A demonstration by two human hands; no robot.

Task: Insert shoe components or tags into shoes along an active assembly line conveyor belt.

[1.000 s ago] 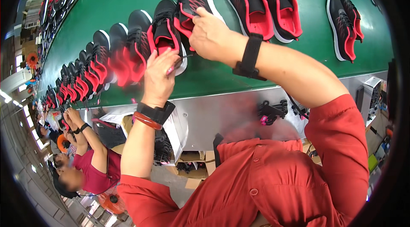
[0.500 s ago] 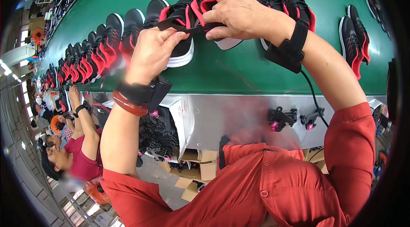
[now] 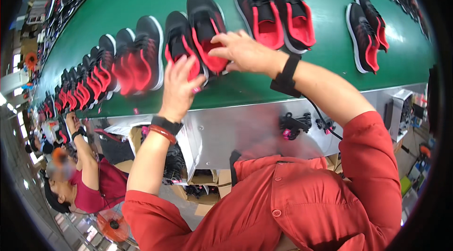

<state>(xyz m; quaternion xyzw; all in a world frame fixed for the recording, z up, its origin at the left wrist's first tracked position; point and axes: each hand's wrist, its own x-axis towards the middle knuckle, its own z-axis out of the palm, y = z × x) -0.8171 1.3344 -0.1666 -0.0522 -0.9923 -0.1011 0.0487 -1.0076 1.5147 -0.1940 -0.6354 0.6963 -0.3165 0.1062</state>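
Observation:
A pair of black shoes with red linings stands in front of me on the green table. My left hand (image 3: 178, 85) is over the heel of the left shoe (image 3: 177, 26), fingers spread and slightly blurred. A small pink tag (image 3: 196, 89) shows by its thumb; I cannot tell whether it is held. My right hand (image 3: 245, 52) reaches over the heel of the right shoe (image 3: 203, 5), its fingers stretched out and apart. Whether its fingertips touch the shoe is unclear. Both shoes lie toes away from me, their openings partly hidden by my fingers.
Several similar shoes (image 3: 150, 38) line the green table (image 3: 306, 81) leftward. More pairs stand right, including a black-red pair (image 3: 363, 38). Black plastic hangers (image 3: 295, 123) with pink tags hang on the metal table side. A co-worker in a dark red top (image 3: 101, 187) is at left.
Both hands have let go of the black strip-like piece stretched between them and opened over the shoes. The shoes in view have shifted left, and the pair before me now lies flat.

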